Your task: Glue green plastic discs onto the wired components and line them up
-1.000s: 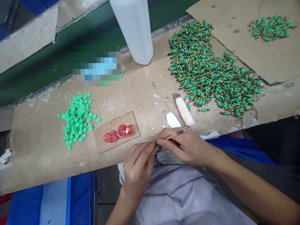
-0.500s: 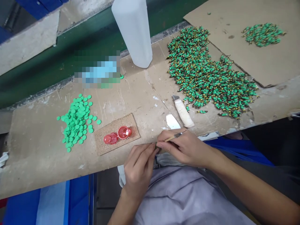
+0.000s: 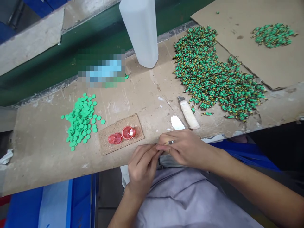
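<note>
My left hand [image 3: 142,163] is closed at the table's front edge, its fingertips pinched on something too hidden to make out. Touching it from the right, my right hand [image 3: 184,147] grips a thin brush [image 3: 170,142], of which only a short piece shows between the fingers. Left of the hands, two small red cups [image 3: 128,132] sit on a brown board [image 3: 104,147]. Beyond my right hand lie a white piece [image 3: 177,123] and a blade with a wrapped handle [image 3: 189,114]. A large heap of small green, black and yellow figures [image 3: 209,72] spreads to the right.
Green discs [image 3: 82,122] are piled on the left of the table [image 3: 42,152]. A tall white container [image 3: 142,34] stands at the back. A smaller heap of figures [image 3: 273,35] lies on cardboard [image 3: 247,15] at the far right. A blurred-out blue patch is at the back left.
The brush in my right hand has turned, so less of its length shows. The whole view has shifted slightly, with the table's contents a little farther right. Both hands stay together.
</note>
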Motion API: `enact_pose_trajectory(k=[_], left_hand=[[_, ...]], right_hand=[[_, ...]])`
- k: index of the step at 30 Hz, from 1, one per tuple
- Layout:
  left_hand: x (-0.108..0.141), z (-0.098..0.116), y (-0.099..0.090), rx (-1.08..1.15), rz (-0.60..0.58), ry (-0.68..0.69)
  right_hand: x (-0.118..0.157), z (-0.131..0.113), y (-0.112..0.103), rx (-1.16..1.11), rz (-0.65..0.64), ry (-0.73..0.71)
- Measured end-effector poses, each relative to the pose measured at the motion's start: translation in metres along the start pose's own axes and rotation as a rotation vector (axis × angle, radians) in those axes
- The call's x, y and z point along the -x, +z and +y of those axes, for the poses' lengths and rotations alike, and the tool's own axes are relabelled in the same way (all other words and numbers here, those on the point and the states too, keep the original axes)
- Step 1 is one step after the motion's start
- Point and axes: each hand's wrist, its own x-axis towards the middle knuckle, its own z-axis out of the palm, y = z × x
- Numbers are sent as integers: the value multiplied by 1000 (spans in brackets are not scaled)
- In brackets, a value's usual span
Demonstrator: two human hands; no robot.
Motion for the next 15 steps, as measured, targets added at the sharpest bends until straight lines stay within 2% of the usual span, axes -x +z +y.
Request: enact_pose_trajectory(k=[4, 7, 10, 13, 15], left_hand=[[-1, -1, 0, 10, 8, -1], [-2, -2, 0, 16, 23, 8], [-2, -2, 0, 25, 18, 6], [-1, -2, 1, 39, 17, 11], [-1, -3, 1, 39, 21, 19]], right_hand=[[-3, 2, -2, 16, -88, -18], [-2, 3, -1, 5, -99, -7], [1, 4, 0, -84, -1, 12], [4, 5, -2, -260, 164, 74], [5, 5, -3, -304, 203, 114]])
